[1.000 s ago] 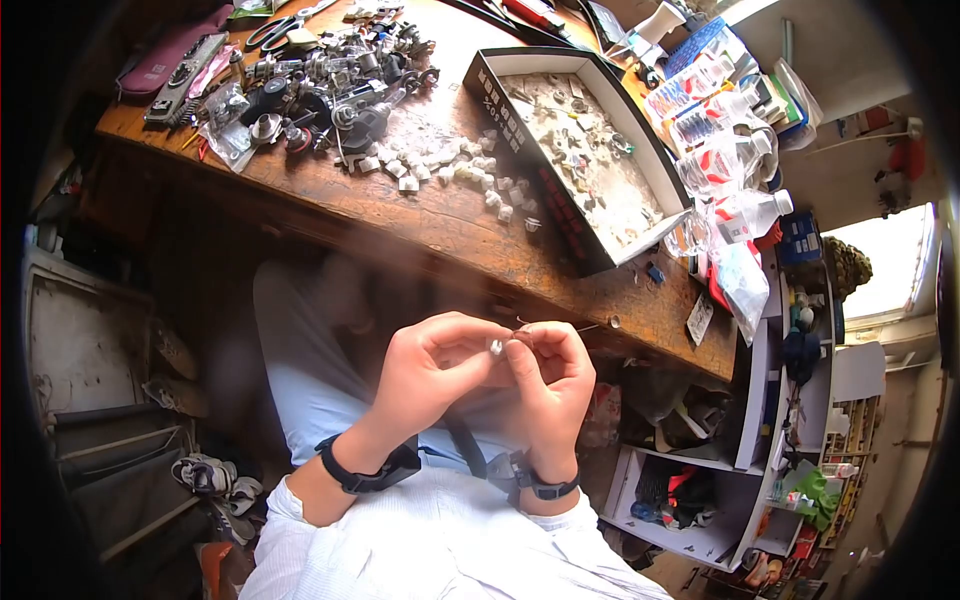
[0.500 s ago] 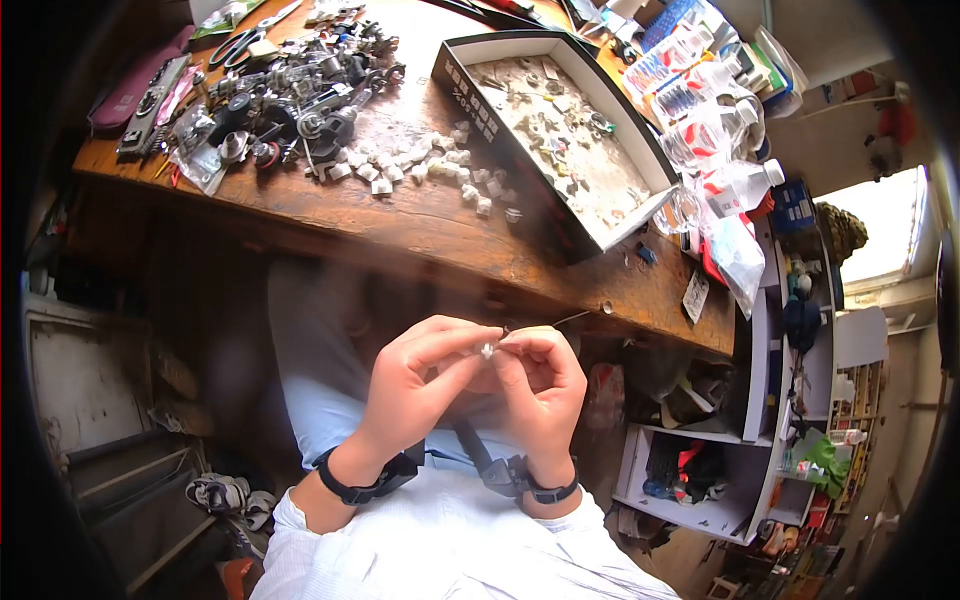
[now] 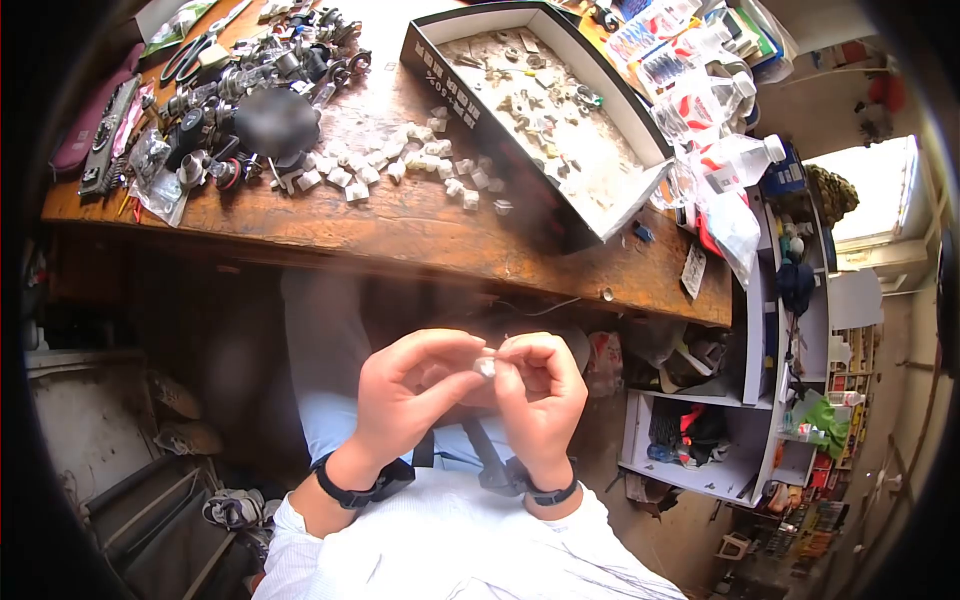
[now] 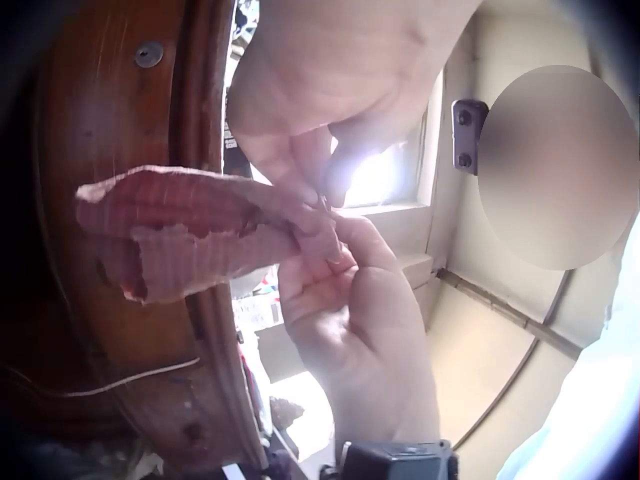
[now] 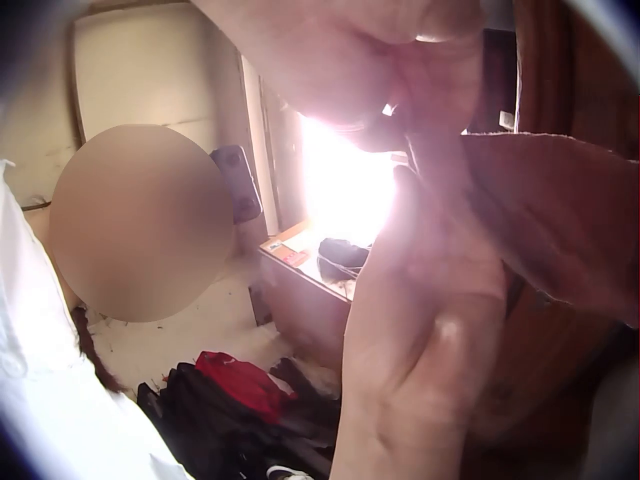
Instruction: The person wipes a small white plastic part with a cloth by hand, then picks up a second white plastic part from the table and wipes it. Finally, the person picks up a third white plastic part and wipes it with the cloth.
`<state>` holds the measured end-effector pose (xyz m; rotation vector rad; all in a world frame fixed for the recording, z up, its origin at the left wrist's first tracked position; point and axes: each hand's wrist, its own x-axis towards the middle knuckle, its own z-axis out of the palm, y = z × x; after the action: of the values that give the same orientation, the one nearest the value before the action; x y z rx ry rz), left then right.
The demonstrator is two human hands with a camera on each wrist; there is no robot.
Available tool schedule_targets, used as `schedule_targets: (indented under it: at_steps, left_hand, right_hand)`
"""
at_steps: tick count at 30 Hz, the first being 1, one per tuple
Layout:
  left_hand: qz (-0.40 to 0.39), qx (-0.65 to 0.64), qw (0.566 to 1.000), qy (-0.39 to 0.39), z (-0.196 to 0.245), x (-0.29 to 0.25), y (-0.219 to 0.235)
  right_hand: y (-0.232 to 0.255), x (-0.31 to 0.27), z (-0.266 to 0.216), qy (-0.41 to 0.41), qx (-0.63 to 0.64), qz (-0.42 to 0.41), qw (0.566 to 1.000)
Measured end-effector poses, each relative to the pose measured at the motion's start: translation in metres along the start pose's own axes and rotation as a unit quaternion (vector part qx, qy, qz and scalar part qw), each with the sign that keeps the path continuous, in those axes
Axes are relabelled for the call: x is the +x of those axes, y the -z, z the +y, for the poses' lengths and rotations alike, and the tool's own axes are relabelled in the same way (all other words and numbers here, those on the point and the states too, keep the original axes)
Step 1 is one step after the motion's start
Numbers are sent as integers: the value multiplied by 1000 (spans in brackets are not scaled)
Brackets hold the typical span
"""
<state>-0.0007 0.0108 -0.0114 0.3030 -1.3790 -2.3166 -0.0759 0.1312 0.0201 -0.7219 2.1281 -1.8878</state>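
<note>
In the head view my left hand [image 3: 415, 390] and right hand [image 3: 540, 395] meet fingertip to fingertip in front of the white shirt, below the table edge. Between their thumbs and forefingers they pinch a small white piece [image 3: 486, 368], its shape mostly covered. A thin, ragged reddish-brown strip, cloth-like [image 4: 190, 235], stretches from the joined fingertips toward the table in the left wrist view. The same ragged strip [image 5: 560, 210] shows in the right wrist view; in the head view the hands hide it. I cannot tell which hand grips the strip.
On the wooden table [image 3: 300, 232], small white plastic pieces [image 3: 400, 160] lie scattered beside a heap of dark bulb-like parts [image 3: 270, 90]. A black open box [image 3: 590, 225] holds more small bits. Plastic bottles [image 3: 735, 165] line the right side, above a shelf unit [image 3: 700, 475].
The head view has shifted, so the table and box appear farther left and higher. The hands stay fingertip to fingertip on the white piece, fingers slightly more arched.
</note>
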Motion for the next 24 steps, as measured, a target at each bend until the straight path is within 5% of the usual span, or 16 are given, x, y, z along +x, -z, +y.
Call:
schedule_targets:
  at_steps: [2,10,14,24]
  left_hand:
    - [27,-72,997,32,-4,0,2]
    - [14,-35,995,-87,-11,3,16]
    - [58,-113,991,-41,0,0,12]
    - [-3,49,983,-180,-1,-7,9]
  right_hand:
    - [-6,0,2,-8,20,12,1000]
    - [-12,6,4,-44,96,11,994]
    - [-5,12,4,72,61,-70,993]
    - [-3,2,-14,84,13,-92,992]
